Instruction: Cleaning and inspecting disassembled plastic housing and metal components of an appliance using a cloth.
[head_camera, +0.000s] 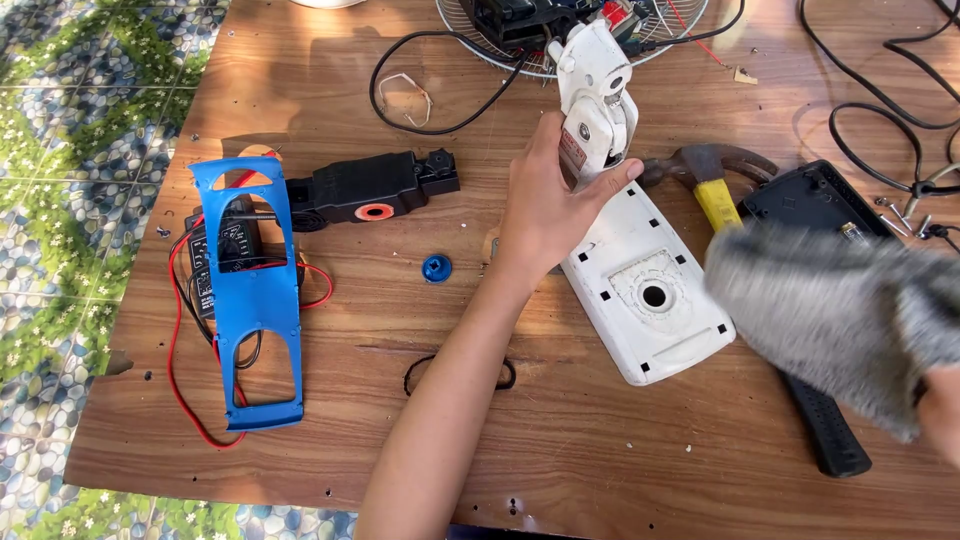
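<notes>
Grey cloth (840, 320), blurred, is covering the right hand (940, 410), its grip impossible to tell. Left hand (550, 205) is gripping the white fan neck (595, 95) upright above its white base (650, 290), steadying it on the bench (560, 440).

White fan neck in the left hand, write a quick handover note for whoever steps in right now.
Left hand: grips the white fan neck, upright above the table.
Right hand: at the frame's right edge behind a blurred grey cloth; whether it grips the cloth cannot be told.
White base lies flat under the neck, centre hole showing.
Hammer beside the base; blue cover and blue knob to the left; fan grille at the top.
Done: fan in parts.
Left: neck and base still apart.
</notes>
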